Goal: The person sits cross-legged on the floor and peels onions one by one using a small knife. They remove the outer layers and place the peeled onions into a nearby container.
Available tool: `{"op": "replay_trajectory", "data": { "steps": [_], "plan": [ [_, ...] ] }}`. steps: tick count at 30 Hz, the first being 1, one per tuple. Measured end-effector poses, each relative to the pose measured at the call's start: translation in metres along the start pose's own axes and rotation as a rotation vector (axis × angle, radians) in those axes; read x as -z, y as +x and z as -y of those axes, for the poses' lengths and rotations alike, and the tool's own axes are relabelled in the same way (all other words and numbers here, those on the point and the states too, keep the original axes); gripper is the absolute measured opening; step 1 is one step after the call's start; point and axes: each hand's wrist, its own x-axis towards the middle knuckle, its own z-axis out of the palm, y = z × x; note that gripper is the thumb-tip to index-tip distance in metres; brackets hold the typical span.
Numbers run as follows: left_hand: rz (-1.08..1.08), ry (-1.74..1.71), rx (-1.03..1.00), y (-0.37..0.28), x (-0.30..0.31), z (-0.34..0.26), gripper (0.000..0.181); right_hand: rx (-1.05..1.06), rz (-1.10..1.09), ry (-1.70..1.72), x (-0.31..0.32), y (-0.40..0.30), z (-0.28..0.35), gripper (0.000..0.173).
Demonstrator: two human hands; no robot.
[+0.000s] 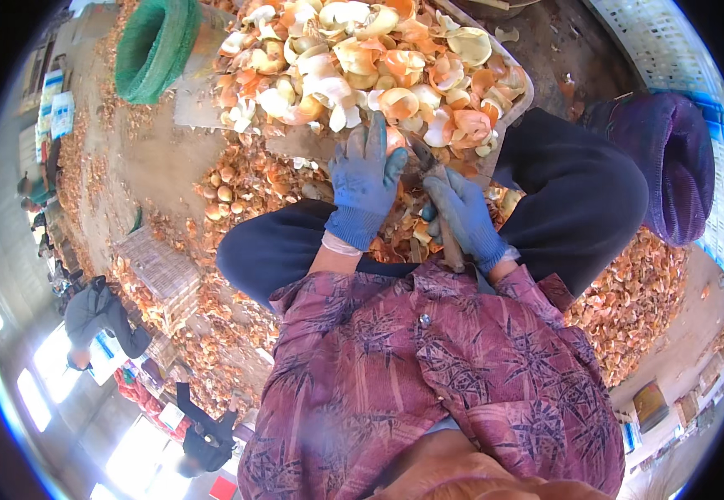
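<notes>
My left hand (363,178), in a blue knit glove, lies back upward with its fingers nearly straight and its thumb apart. Between the index finger and the thumb shows an onion (394,139), partly hidden, so whether it is gripped is unclear. My right hand (465,209), also gloved in blue, is closed around the wooden handle (452,247) of a knife. Its dark blade (422,154) points toward the onion and sits close beside it. Just beyond both hands, a heap of peeled onion layers and skins (349,59) fills a pale shallow tray (522,103).
Several whole onions (218,192) lie among loose skins on the left. A green mesh sack (156,50) stands at far left, a purple mesh sack (680,169) by my right knee. A woven crate (159,265) sits left; white plastic crates (662,44) line the right. Other people work farther left.
</notes>
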Motion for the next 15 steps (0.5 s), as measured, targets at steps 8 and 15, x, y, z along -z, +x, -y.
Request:
{"op": "replay_trajectory", "data": {
  "steps": [8, 15],
  "plan": [
    [-0.206, -0.199, -0.067, -0.025, -0.013, 0.01, 0.061, -0.122, 0.04, 0.438, -0.014, 0.012, -0.009, 0.034],
    [-0.114, -0.113, -0.021, -0.016, -0.006, 0.005, 0.062, 0.429, -0.193, -0.375, -0.007, -0.017, -0.011, 0.034]
  ]
}}
